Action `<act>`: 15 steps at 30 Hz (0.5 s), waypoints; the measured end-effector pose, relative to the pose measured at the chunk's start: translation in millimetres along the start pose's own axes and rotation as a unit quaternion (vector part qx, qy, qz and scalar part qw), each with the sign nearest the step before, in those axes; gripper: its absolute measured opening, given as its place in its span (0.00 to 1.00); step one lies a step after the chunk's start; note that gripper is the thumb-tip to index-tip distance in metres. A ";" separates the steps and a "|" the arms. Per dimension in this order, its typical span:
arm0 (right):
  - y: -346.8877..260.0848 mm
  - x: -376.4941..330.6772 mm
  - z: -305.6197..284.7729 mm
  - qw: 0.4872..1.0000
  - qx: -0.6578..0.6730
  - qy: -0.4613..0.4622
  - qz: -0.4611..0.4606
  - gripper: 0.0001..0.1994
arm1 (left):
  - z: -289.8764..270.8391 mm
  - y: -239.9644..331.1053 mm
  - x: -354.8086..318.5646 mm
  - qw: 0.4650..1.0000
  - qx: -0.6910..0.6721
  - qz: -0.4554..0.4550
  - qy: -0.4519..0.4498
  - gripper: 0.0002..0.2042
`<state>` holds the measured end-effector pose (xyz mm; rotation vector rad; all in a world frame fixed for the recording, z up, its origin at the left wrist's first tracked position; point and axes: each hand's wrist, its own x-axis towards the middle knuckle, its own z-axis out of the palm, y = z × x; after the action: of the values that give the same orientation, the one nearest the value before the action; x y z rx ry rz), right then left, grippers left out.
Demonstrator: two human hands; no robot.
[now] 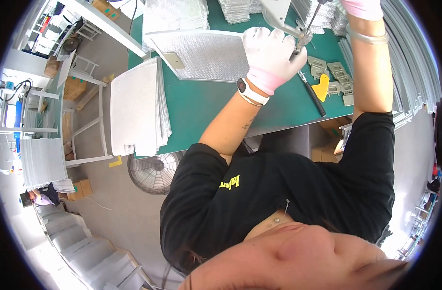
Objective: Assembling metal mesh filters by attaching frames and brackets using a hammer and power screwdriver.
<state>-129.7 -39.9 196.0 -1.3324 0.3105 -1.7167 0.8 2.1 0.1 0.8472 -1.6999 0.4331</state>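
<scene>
Your left hand (269, 53), in a white glove with a pink cuff, is shown from the back at the right end of the silver mesh panel (209, 58), which lies at a slant on the green surface (197, 111), a small tan rectangle near its left end. Its fingers are bent, the thumb set apart beside the metal fitting (302, 36) below the white machine arm (278, 12); whether they grip fitting or panel cannot be determined from this angle. Your right hand (362, 6) is cut off by the upper edge, near the dark-ended rod (315, 15) that rises from the fitting; how far its fingers are spread, and what they hold, cannot be seen. Nearer your body, note the black-handled tool (314, 96), the yellow piece (321, 87) just beside it and, to the right, the pale slotted parts (338, 70). A stack of white sheets (136, 104) occupies the left edge, partly overhanging it; silver sheets (175, 17) are piled beyond the panel, and long silver strips (412, 53) stand in a row at far right.
</scene>
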 end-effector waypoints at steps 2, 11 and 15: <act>5.0 -2.1 -1.6 0.999 0.007 -0.039 0.014 0.12 | 0.9 -0.2 -0.9 1.000 -0.009 -0.003 -0.007 0.11; 15.1 -4.4 5.6 0.917 0.312 -0.126 0.216 0.17 | -2.8 0.0 -3.0 1.000 -0.006 0.012 0.025 0.09; 45.8 -16.1 9.2 0.881 0.302 -0.301 0.205 0.22 | -12.7 4.0 -3.3 0.996 0.005 -0.030 -0.086 0.08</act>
<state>-98.9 -49.9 158.7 -1.1433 -0.2748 -0.8670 6.9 14.3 1.4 0.9625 -1.8253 0.3352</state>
